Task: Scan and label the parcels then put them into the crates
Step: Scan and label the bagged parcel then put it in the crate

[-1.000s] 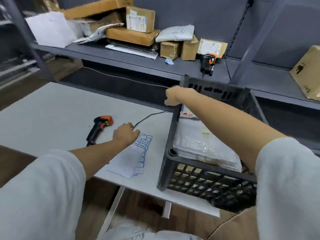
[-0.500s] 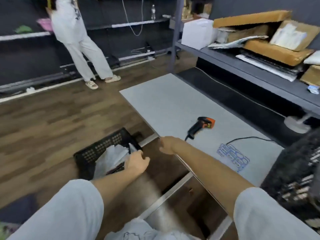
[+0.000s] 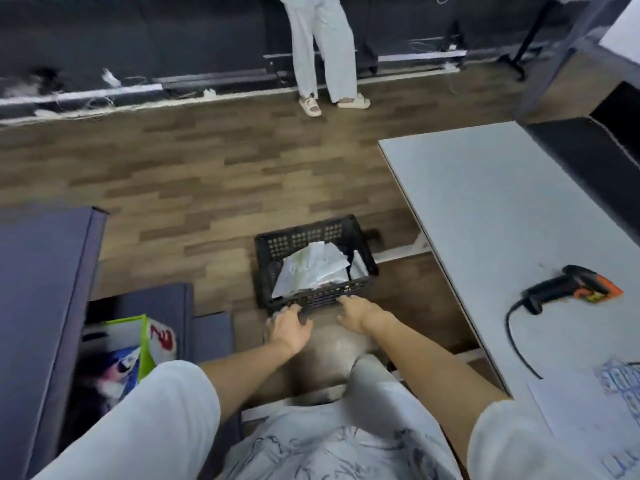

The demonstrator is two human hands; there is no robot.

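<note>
Both hands at near rim of black crate (image 3: pixel 313 268) on floor, left of tabletop (image 3: pixel 502 216) — left hand (image 3: pixel 289 329) and right hand (image 3: pixel 358 311) spread, not yet gripping. Parcels (image 3: pixel 313 268) piled loose inside — uneven lift could tip crate, spill them.

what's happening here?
A person reaches down with both hands to a black crate on the floor beside the table. The left hand and right hand are at its near rim. White parcels fill it. The scanner lies untouched on the table.
</note>
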